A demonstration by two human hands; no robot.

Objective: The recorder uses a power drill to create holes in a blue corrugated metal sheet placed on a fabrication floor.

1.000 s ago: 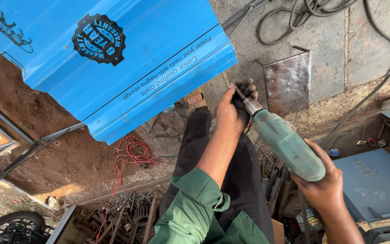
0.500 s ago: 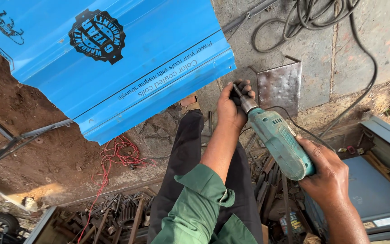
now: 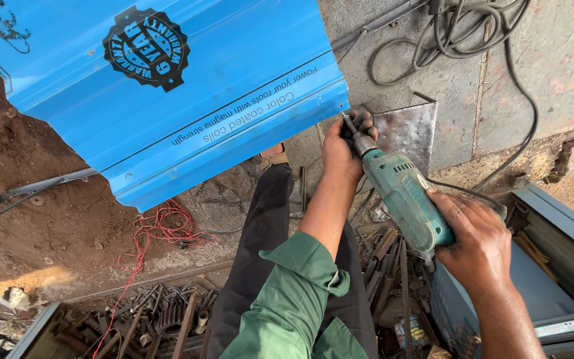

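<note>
A green power drill [image 3: 403, 199] points up and left, its bit near the lower right corner of a blue corrugated roofing sheet [image 3: 187, 100]. My right hand [image 3: 473, 239] grips the drill's handle end. My left hand [image 3: 345, 145], with a green sleeve behind it, is closed around the drill's chuck next to the sheet's edge. The bit's tip is hidden by my fingers.
A bare steel plate [image 3: 406, 129] lies on the concrete behind the drill. Black cables [image 3: 473, 33] coil at the top right. Red wire [image 3: 161, 226] trails over the dirt. Scrap metal parts [image 3: 161, 316] fill a tray at the bottom; a grey metal box [image 3: 553, 266] sits at the right.
The drill and both hands have kept their grip and stayed at the sheet's corner. The view has shifted slightly, so the sheet sits further left.
</note>
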